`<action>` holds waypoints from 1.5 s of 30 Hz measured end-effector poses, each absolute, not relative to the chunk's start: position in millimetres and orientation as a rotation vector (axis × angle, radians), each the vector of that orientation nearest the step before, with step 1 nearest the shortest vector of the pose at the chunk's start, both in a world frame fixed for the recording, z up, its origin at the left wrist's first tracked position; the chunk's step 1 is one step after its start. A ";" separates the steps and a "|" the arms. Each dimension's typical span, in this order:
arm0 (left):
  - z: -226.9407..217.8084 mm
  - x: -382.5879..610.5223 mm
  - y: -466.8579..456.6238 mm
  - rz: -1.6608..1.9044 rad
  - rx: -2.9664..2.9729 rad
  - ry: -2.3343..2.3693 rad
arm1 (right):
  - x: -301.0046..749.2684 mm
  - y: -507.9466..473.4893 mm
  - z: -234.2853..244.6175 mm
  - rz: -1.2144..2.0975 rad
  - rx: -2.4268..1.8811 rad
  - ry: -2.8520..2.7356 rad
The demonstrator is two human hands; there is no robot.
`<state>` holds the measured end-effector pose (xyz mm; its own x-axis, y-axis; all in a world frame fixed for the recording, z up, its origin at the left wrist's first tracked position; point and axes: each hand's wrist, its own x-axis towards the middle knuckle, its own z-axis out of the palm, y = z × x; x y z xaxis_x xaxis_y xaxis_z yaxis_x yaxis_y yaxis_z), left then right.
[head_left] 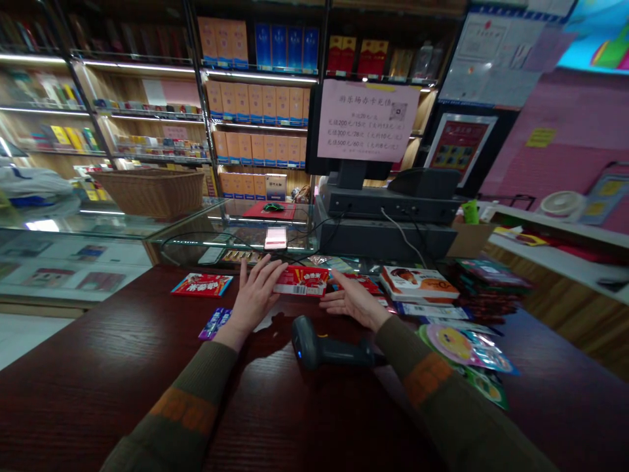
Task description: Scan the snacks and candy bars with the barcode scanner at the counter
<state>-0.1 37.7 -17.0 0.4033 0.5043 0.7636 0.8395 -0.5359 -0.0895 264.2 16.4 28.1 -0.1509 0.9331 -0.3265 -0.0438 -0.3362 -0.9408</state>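
A: Dark wood shop counter (98,367), red-and-white snack box (301,282) lying flat near the far edge. Grip?

B: Zero squeeze, lol. Left hand (258,295) open against its end, right hand (354,303) open, just beside it.

The head view looks forward and down from above the dark wooden counter (108,354), close over the left hand (254,298) and right hand (354,305). Beyond the fingers (263,269), it faces a glass display case (73,262) and tall shelves (260,98).

Two hands (254,300) (354,309) (both bare), three red packets (301,280), one barcode scanner (324,345), one wicker basket (147,193)
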 end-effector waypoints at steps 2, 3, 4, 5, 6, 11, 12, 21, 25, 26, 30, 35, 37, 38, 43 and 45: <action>-17.7 0.1 38.3 -0.971 -2.191 -1.133 | 264.8 18.1 26.3 1.592 -1.338 -1.072; -17.9 0.3 38.4 -0.974 -2.189 -1.126 | 265.2 18.8 25.1 1.591 -1.347 -1.067; -18.1 0.5 38.4 -0.977 -2.189 -1.117 | 265.7 19.3 24.1 1.593 -1.355 -1.064; -18.2 0.8 38.3 -0.979 -2.190 -1.108 | 266.2 19.6 23.1 1.593 -1.359 -1.065; -18.4 1.0 38.1 -0.981 -2.190 -1.099 | 266.7 19.7 22.4 1.589 -1.359 -1.065; -19.7 0.8 37.9 -1.019 -2.174 -1.090 | 268.5 19.6 21.3 1.561 -1.338 -1.082; -20.1 0.8 38.4 -1.044 -2.161 -1.099 | 268.2 19.5 21.4 1.559 -1.342 -1.082; -25.0 9.3 44.0 -1.423 -2.306 -1.290 | 249.5 16.3 22.2 1.394 -1.278 -1.049; -25.1 9.8 44.1 -1.616 -2.344 -1.318 | 244.3 18.1 18.0 1.258 -1.267 -1.068; -25.0 9.5 45.0 -1.721 -2.354 -1.344 | 244.0 19.6 16.2 1.214 -1.256 -1.088; -25.7 8.2 52.8 -2.252 -2.265 -1.609 | 243.2 29.7 8.7 1.069 -1.138 -1.177; -24.2 5.6 57.4 -2.573 -2.056 -1.853 | 235.9 39.4 3.4 1.041 -0.925 -1.325; -21.9 3.4 55.6 -2.682 -1.984 -1.887 | 232.0 40.3 2.3 1.052 -0.903 -1.380; -20.6 2.0 54.3 -2.723 -1.952 -1.896 | 230.2 40.7 1.7 1.052 -0.897 -1.404; -16.0 -8.9 47.9 -2.791 -1.953 -1.886 | 222.2 42.9 -0.9 0.930 -0.912 -1.610; -16.0 -16.9 46.1 -2.756 -1.966 -1.894 | 217.6 42.1 1.4 0.794 -0.994 -1.712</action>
